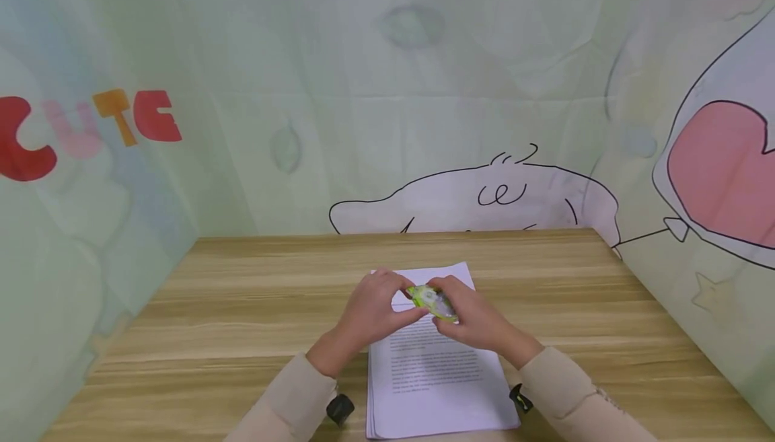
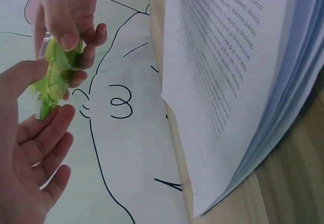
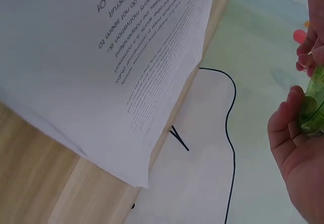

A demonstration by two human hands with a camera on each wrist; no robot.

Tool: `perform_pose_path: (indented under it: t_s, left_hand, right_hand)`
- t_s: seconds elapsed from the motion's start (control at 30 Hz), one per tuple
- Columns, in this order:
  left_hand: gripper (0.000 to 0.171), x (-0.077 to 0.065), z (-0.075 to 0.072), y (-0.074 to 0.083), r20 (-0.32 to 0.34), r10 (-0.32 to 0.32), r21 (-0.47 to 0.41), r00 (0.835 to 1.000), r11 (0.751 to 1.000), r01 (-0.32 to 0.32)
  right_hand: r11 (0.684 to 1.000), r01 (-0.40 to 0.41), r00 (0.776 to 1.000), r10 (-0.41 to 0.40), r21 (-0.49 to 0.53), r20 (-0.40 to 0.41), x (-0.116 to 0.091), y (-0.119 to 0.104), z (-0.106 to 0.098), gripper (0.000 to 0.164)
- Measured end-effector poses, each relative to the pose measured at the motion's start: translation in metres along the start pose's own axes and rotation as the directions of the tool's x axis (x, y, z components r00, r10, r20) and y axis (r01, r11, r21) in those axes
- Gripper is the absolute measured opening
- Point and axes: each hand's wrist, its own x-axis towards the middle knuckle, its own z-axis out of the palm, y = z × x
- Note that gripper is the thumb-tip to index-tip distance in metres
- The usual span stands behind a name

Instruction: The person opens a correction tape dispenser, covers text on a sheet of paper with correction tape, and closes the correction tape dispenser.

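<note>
A translucent yellow-green correction tape dispenser (image 1: 432,301) is held up in both hands over a stack of printed sheets (image 1: 436,388). My left hand (image 1: 377,307) pinches its left end between thumb and fingertips. At the other end, my right hand (image 1: 478,314) grips it with the thumb near me and the fingers on the far side. In the left wrist view the dispenser (image 2: 55,77) shows its green body between the two hands. Only part of the dispenser (image 3: 314,105) appears at the edge of the right wrist view, against the right fingers.
The sheets lie on a wood-grain table (image 1: 242,334), their edges slightly fanned. Behind and beside the table hang printed cloth walls (image 1: 254,126) with cartoon drawings. Dark wrist devices (image 1: 340,408) sit by both sleeves.
</note>
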Motion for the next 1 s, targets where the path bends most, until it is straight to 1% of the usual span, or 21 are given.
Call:
perform_pose_path:
  t_s: [0.13,0.23,0.3,0.4,0.47,0.57,0.7,0.8,0.9,1.0]
  left_hand:
    - [0.037,0.000,-0.004,0.000,0.064,-0.008,-0.040,0.998,0.999,0.011]
    - [0.035,-0.001,-0.006,-0.002,0.109,0.004,-0.075,0.994,0.997,0.004]
    - [0.031,-0.001,-0.008,-0.005,0.141,0.024,-0.109,0.990,0.994,-0.009]
    - [0.024,-0.001,-0.010,-0.009,0.170,0.067,-0.157,0.983,0.987,-0.040]
    - [0.021,-0.001,-0.010,-0.011,0.185,0.083,-0.179,0.979,0.983,-0.049]
    - [0.019,-0.001,-0.009,-0.014,0.201,0.087,-0.196,0.976,0.979,-0.047]
    - [0.020,-0.001,-0.006,-0.017,0.232,0.073,-0.238,0.970,0.971,-0.016]
    - [0.020,-0.002,-0.003,-0.019,0.244,0.077,-0.273,0.967,0.962,-0.007]
    - [0.019,-0.004,-0.002,-0.020,0.264,0.064,-0.290,0.962,0.957,0.016]
    - [0.019,-0.004,0.000,-0.020,0.287,0.035,-0.289,0.957,0.956,0.052]
  right_hand:
    - [0.998,0.052,0.999,-0.052,-0.034,-0.014,0.000,0.003,-0.001,0.050]
    - [0.997,0.056,0.998,-0.055,-0.045,0.023,0.001,0.003,-0.005,0.048]
    - [0.998,0.048,0.997,-0.046,-0.044,0.056,0.001,0.003,-0.007,0.048]
    - [0.998,0.039,0.995,-0.035,-0.044,0.089,0.000,0.003,-0.009,0.047]
    - [0.998,0.040,0.994,-0.034,-0.056,0.101,-0.001,0.003,-0.010,0.048]
    - [0.996,0.061,0.994,-0.054,-0.072,0.100,-0.002,0.004,-0.009,0.048]
    - [0.993,0.086,0.993,-0.079,-0.079,0.088,-0.004,0.006,-0.008,0.048]
    - [0.990,0.106,0.991,-0.098,-0.089,0.086,-0.006,0.009,-0.007,0.049]
    - [0.983,0.130,0.989,-0.119,-0.130,0.093,-0.007,0.011,-0.006,0.049]
    - [0.976,0.123,0.987,-0.101,-0.182,0.125,-0.009,0.009,-0.008,0.052]
